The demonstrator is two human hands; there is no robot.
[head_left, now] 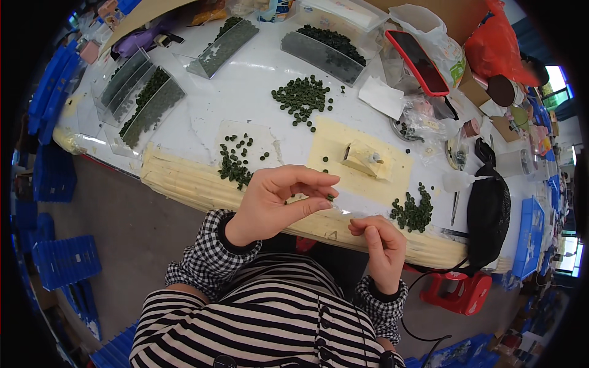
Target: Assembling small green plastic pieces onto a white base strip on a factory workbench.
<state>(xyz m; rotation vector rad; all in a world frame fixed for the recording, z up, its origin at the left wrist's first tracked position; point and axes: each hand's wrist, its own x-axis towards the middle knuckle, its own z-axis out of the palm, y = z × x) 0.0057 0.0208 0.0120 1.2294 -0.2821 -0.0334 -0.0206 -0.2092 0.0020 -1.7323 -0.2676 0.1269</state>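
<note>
Above the table's near edge, my left hand (pixel 270 202) holds a small dark green round piece (pixel 330 197) at the thumb and fingertips. My right hand (pixel 383 248) is to its right, thumb and fingers closed together; what they hold, if anything, is too small to make out. Behind the hands, a small block-shaped fixture (pixel 365 161) with a short metal tip stands on a yellow sheet (pixel 325 138). Loose green pieces lie in a heap (pixel 232 168) by my left hand, in another heap (pixel 412 210) beyond my right hand, and in a larger pile (pixel 302 99) farther back.
Clear-walled bins (pixel 150 104) of green pieces stand at the left and back, including a wide bin (pixel 325 52). A red-cased phone (pixel 418 64) leans at the back right. A black bag (pixel 489 208), tweezers (pixel 454 208) and a red stool (pixel 457 293) are at the right.
</note>
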